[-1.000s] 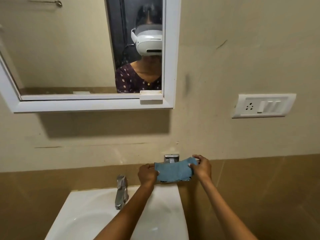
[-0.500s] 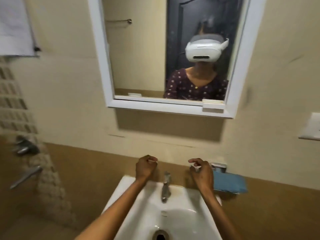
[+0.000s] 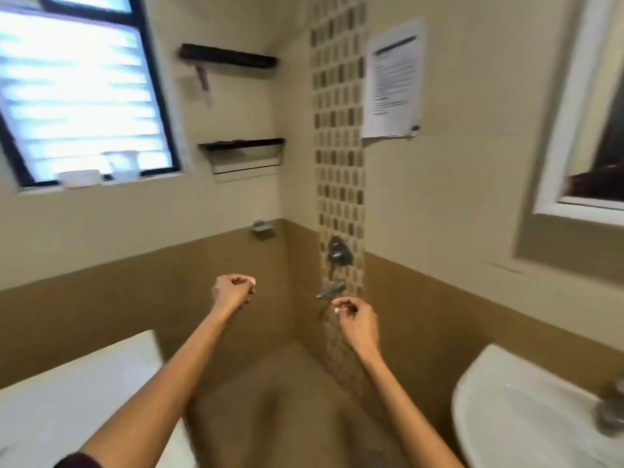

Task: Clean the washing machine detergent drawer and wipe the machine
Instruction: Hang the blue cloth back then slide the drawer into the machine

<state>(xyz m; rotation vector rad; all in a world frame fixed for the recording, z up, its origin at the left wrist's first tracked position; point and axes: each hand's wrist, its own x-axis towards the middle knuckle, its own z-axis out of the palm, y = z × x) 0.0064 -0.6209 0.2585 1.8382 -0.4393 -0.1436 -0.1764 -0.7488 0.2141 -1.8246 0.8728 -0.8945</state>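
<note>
My left hand (image 3: 233, 290) is held out in mid-air with its fingers curled into a fist, holding nothing. My right hand (image 3: 356, 320) is also raised to its right, fingers curled in with the thumb near the fingertips, and it too holds nothing. A white flat top (image 3: 67, 400) fills the lower left corner below my left forearm; I cannot tell whether it is the washing machine. No blue cloth and no detergent drawer are in view.
A white basin (image 3: 513, 410) with its tap (image 3: 611, 410) sits at the lower right. A shower mixer (image 3: 337, 253) and spout (image 3: 331, 290) are on the tiled corner wall just beyond my right hand. Wall shelves (image 3: 243, 146), a window (image 3: 77, 96) and a mirror frame (image 3: 560, 130) are above.
Both hands let go of the blue cloth on the holder by the basin. The view has swung left, so the basin and mirror are now at the right edge. Both hands stay raised and curled.
</note>
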